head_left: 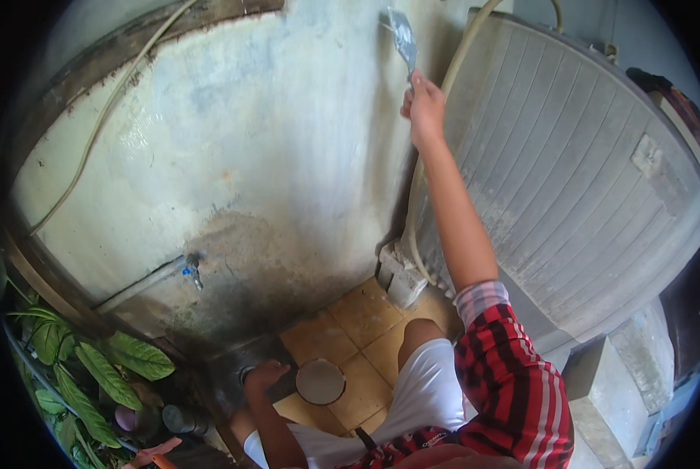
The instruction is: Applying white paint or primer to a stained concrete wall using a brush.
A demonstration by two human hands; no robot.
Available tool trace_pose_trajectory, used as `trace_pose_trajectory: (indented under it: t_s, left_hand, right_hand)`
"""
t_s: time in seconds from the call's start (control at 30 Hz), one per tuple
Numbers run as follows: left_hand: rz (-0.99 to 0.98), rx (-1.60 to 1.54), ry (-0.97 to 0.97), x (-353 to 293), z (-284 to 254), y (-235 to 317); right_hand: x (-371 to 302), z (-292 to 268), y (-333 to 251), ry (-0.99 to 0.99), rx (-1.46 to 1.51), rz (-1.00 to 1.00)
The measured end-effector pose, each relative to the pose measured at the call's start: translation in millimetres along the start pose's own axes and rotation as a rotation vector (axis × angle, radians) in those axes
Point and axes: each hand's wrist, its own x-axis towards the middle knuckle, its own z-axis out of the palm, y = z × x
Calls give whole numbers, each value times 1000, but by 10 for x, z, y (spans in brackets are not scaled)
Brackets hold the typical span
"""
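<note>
High against the wall, my right hand [425, 109] is closed around the handle of a putty knife [404, 41]. Its grey metal blade points up and carries some whitish smears. Whether the blade edge touches the wall [287, 117] is hard to make out. Low down by my knees, my left hand [267, 375] hangs with its fingers loosely apart and nothing visible in them. Just right of its fingertips is a round bowl [321, 381] with a dark rim and pale contents, over the yellow-brown floor tiles [363, 375].
A blue-handled tap [192, 272] on a pipe juts from the stained lower wall. To the right stands a large grey ribbed tank [561, 172], with a hose [451, 74] beside it and concrete blocks [401, 277] at its base. Leafy plants [92, 375] crowd the lower left.
</note>
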Motion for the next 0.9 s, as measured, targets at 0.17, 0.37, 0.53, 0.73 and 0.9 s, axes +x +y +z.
trace_pose_trajectory:
  t_s: [0.17,0.37,0.53,0.73,0.9]
  left_hand:
    - [21,-9,-95,201,74,-94]
    - [-62,-18,-92,115,-26,132]
    - [-68,-79,-118,106,10,146]
    - [-30,-110,-17,110,36,183]
    - [-48,-60,-107,108,-3,169]
  right_hand:
    - [916,221,-183,128,-58,-160]
    - [554,-4,317,134,-224,-79]
    - [-459,-80,981,61,-199,128]
    - [-1112,-98,621,32,-17,422]
    - [-130,14,81,91,98,103]
